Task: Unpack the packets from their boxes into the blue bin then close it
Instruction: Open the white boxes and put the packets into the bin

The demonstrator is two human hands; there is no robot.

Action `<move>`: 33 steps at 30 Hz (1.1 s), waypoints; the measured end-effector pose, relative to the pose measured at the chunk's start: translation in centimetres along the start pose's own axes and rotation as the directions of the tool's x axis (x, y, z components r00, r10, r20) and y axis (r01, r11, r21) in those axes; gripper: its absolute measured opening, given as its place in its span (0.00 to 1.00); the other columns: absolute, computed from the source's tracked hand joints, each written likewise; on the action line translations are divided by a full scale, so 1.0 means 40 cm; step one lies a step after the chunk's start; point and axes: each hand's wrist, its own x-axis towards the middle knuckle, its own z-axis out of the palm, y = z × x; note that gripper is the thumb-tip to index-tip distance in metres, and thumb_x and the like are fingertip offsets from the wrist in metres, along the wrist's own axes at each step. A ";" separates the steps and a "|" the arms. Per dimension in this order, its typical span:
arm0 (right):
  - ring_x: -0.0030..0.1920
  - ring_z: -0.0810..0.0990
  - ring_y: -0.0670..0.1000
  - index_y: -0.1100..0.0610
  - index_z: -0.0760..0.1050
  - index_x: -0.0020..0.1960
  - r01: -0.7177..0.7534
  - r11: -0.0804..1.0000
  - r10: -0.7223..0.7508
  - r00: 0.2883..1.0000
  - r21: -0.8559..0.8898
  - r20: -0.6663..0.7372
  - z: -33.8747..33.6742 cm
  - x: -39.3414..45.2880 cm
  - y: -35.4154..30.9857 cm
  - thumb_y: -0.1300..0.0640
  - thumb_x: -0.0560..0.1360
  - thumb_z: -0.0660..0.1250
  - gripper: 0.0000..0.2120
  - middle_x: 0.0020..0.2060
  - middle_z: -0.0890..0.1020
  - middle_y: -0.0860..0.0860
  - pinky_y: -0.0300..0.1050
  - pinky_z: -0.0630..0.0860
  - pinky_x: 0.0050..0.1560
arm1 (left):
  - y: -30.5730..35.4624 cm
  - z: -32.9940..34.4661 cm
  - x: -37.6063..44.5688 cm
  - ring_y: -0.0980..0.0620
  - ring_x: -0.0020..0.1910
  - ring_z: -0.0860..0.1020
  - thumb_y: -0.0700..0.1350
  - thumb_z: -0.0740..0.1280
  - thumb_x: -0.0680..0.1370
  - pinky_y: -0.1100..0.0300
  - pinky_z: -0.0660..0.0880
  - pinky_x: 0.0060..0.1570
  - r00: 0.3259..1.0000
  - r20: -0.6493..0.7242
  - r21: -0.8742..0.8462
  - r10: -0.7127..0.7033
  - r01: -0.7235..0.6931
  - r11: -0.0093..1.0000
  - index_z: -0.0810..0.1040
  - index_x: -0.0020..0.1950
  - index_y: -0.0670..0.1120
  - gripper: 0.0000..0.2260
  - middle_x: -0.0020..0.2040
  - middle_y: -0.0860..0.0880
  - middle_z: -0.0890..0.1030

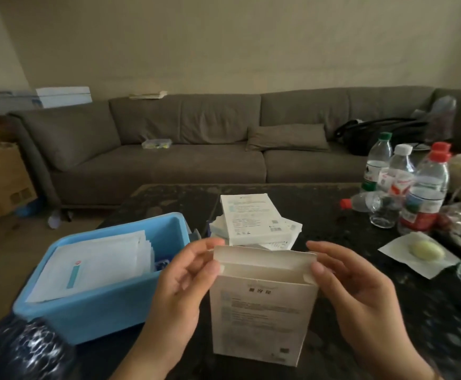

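Beside the blue bin [97,305], both hands' fingers [196,250] pinch the open box [262,311].

Print covers the upright white box [262,311] at six o'clock and the stacked boxes [251,218] at twelve, all too blurred to read.

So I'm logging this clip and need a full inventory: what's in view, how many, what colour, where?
blue bin: one, blue, table left, lid off
packets: a stack, white, inside bin
open box: one, white, upright, front centre
flat boxes: a pile, white, behind open box
bottles: about five, clear, table right, one lying down
sofa: one, grey-brown, behind table
left hand: pinches box flap
right hand: pinches box's right corner
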 end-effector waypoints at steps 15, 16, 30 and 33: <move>0.44 0.86 0.50 0.51 0.83 0.43 -0.001 0.992 0.006 0.999 -0.130 0.045 0.027 -0.004 0.011 0.42 0.69 0.74 0.12 0.45 0.87 0.50 0.48 0.84 0.40 | -0.021 -0.053 -0.011 0.49 0.57 0.81 0.60 0.78 0.64 0.58 0.80 0.50 0.987 0.157 -0.198 -0.041 0.072 0.978 0.82 0.46 0.52 0.17 0.56 0.46 0.83; 0.45 0.86 0.51 0.52 0.82 0.43 -0.007 0.990 0.016 0.998 -0.141 0.064 0.023 -0.005 0.011 0.37 0.66 0.74 0.18 0.46 0.87 0.50 0.51 0.84 0.41 | -0.023 -0.046 -0.013 0.50 0.56 0.81 0.61 0.78 0.63 0.59 0.80 0.48 0.991 0.127 -0.180 -0.032 0.055 0.982 0.82 0.45 0.52 0.18 0.56 0.46 0.84; 0.41 0.85 0.50 0.53 0.78 0.35 -0.070 0.969 0.109 0.981 -0.236 0.160 0.011 -0.002 -0.013 0.58 0.71 0.73 0.07 0.45 0.86 0.49 0.41 0.80 0.38 | -0.027 0.004 -0.031 0.56 0.50 0.81 0.54 0.64 0.73 0.68 0.76 0.40 0.980 0.026 0.148 0.196 -0.197 0.969 0.75 0.44 0.53 0.06 0.51 0.53 0.83; 0.41 0.84 0.47 0.53 0.78 0.36 -0.044 0.964 0.095 0.978 -0.261 0.188 0.011 -0.004 -0.022 0.36 0.65 0.73 0.20 0.45 0.86 0.49 0.36 0.78 0.38 | -0.033 0.003 -0.037 0.56 0.54 0.81 0.56 0.66 0.75 0.67 0.77 0.41 0.978 0.139 0.084 0.152 -0.165 0.983 0.71 0.46 0.52 0.09 0.54 0.54 0.81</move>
